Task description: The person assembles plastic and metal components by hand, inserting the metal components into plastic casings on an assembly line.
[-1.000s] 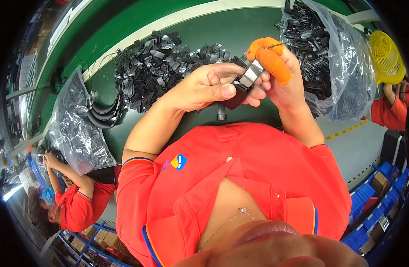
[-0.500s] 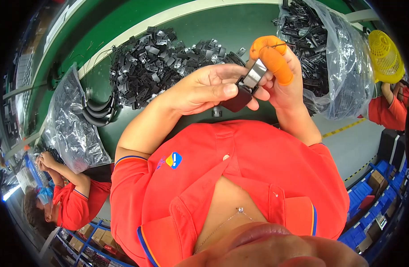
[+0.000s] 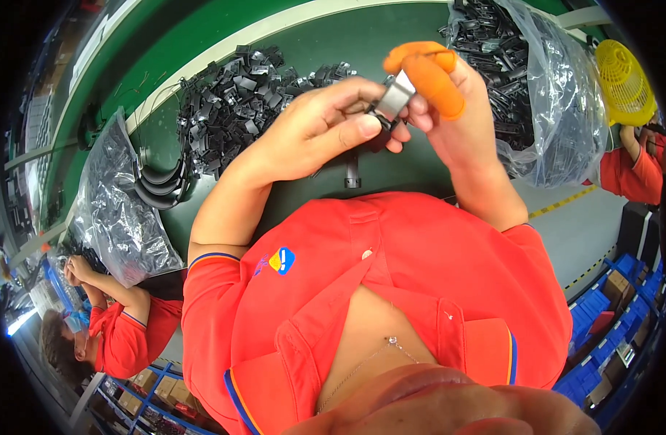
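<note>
My left hand (image 3: pixel 315 134) is closed, thumb and fingers pinching a small black plastic part with a shiny metal strip (image 3: pixel 397 96). From the other side, my right hand (image 3: pixel 456 119) grips the strip's upper end; orange finger covers (image 3: pixel 434 83) sleeve its thumb-side fingers. The part is tilted, and the fingers hide much of its black lower end. Below it, a short dark cylindrical piece (image 3: pixel 352 174) shows at the near side of the green table (image 3: pixel 347 40). Just beyond my left hand lies a heap of small black parts (image 3: pixel 235 109).
An open clear plastic bag (image 3: pixel 558 101) of black parts (image 3: pixel 503 80) stands at right, beside a yellow perforated basket (image 3: pixel 627 83). Curved black bands (image 3: pixel 161 185) lie left, near another clear bag (image 3: pixel 122 210). Co-workers (image 3: pixel 130 322) in red sit at both sides.
Both hands have shifted slightly away from my body with the part. It has turned, so its broad black face is now mostly hidden. More of the cylindrical piece below shows.
</note>
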`<state>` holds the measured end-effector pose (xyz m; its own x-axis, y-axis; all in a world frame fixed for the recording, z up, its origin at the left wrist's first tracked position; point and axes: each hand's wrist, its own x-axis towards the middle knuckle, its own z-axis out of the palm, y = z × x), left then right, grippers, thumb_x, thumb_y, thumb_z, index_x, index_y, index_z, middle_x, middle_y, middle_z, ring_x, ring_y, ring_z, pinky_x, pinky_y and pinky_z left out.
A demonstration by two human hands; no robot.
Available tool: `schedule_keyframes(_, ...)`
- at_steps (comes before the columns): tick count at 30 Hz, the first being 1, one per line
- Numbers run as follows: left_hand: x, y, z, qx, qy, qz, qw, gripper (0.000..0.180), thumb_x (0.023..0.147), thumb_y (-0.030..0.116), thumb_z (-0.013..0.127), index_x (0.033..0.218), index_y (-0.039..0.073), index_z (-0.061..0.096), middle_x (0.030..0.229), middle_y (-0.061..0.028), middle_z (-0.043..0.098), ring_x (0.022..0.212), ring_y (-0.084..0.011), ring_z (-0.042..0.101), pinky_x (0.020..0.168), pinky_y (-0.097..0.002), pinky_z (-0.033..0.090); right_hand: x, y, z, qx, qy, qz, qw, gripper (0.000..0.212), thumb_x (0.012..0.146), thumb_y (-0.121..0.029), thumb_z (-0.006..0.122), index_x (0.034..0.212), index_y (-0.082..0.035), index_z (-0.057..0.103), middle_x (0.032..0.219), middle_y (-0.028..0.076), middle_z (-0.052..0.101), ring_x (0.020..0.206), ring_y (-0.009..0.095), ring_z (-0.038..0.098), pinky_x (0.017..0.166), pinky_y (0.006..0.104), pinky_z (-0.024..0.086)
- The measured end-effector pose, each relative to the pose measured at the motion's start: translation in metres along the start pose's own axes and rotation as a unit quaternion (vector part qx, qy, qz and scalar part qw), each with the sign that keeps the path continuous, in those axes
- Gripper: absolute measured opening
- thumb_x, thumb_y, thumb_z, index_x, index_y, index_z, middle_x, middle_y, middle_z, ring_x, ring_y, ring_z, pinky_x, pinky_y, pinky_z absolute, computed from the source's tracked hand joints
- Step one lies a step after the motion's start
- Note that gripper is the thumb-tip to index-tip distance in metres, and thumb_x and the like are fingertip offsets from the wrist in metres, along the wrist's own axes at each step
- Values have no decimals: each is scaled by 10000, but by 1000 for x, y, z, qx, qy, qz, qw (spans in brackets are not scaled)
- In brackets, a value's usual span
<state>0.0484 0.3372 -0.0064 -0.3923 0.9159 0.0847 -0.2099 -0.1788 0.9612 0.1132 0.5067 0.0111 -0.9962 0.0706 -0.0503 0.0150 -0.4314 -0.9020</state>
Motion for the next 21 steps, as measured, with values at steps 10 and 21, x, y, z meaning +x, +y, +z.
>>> schedule_keyframes(10, -16, 27, -78, -465, 80, 290, 833, 270, 874, 87, 456, 1119, 1, 384, 928, -33, 490, 902, -160, 528, 983, -413, 366, 43, 21, -67, -564, -81, -64, 819, 204, 789, -32, 576, 993, -28, 577, 876, 66, 570, 801, 163, 574, 719, 267, 451)
schedule_keyframes(21, 3, 14, -39, -113, 300, 224, 920, 336, 890, 167, 442, 1136, -62, 439, 948, -151, 583, 856, -245, 593, 864, -403, 462, 61, 53, -83, -616, -141, -134, 764, 268, 782, -21, 581, 1048, -36, 556, 930, 118, 565, 836, 288, 565, 740, 341, 461)
